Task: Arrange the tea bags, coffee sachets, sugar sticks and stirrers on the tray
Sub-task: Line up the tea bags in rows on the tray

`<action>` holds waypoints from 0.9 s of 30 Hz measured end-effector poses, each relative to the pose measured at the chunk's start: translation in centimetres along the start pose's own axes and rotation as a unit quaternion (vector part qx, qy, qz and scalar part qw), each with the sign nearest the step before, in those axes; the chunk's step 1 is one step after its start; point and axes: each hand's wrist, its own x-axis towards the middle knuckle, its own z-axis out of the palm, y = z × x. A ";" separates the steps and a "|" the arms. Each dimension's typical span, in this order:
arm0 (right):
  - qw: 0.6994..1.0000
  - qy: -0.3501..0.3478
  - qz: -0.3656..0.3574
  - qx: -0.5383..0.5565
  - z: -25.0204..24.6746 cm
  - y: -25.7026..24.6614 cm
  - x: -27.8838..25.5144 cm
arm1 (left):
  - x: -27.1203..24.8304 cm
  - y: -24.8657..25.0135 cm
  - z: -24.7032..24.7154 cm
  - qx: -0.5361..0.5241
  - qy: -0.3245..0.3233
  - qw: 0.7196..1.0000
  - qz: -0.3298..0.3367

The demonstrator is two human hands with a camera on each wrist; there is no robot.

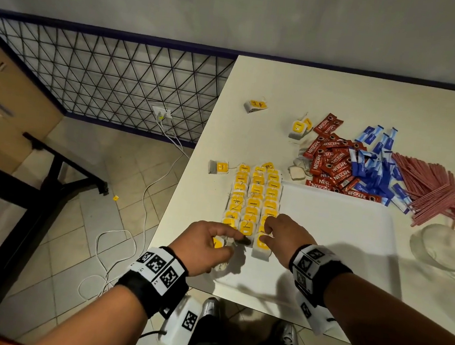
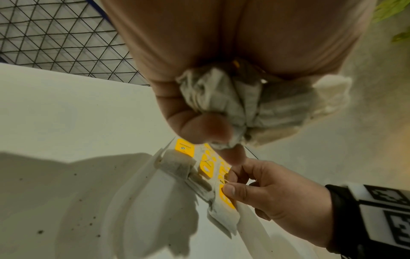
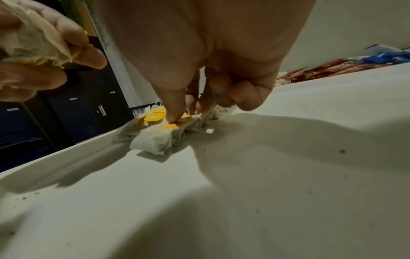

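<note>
Left wrist view: fingers (image 2: 206,128) of left hand (image 1: 201,247) curled tight round a bunch of tea bags (image 2: 250,105), crumpled white paper bulging out of the fist. Right hand (image 1: 284,234) fingers bent down, thumb tip (image 3: 175,117) and a fingertip pinching at a yellow tag (image 3: 168,126) on the nearest tea bag (image 1: 261,248) of the rows; whether it's actually lifted, cannot tell. Tea bag rows (image 1: 254,200) lie in three columns along the left edge of white tray (image 1: 353,242), yellow tags up. Both hands sit at the near end of the rows, close together. Tray rests on white worktop (image 1: 257,91). Beyond the tray's far edge: red coffee sachets (image 1: 331,163), blue sugar sticks (image 1: 376,160), pink stirrers (image 1: 432,188) in loose piles, touching each other. Few stray tea bags (image 1: 255,105) on the worktop. Glass bowl (image 1: 443,248) just right of tray.
</note>
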 end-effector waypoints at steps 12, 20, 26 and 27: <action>0.959 0.102 -0.189 0.184 -6.1 -5.5 -2.7 | 0.7 0.0 0.0 -0.415 -0.017 0.909 -0.029; 0.965 0.063 -0.151 0.207 -5.9 -6.1 -2.0 | 1.0 1.0 -0.4 -0.379 -0.010 0.925 0.011; 0.954 0.085 -0.156 0.243 -6.7 -6.2 -1.9 | 1.0 0.8 -0.5 -0.364 -0.021 0.931 0.026; 0.950 0.098 -0.152 0.256 -6.8 -6.1 -1.8 | 1.0 0.7 -0.4 -0.372 -0.018 0.928 0.025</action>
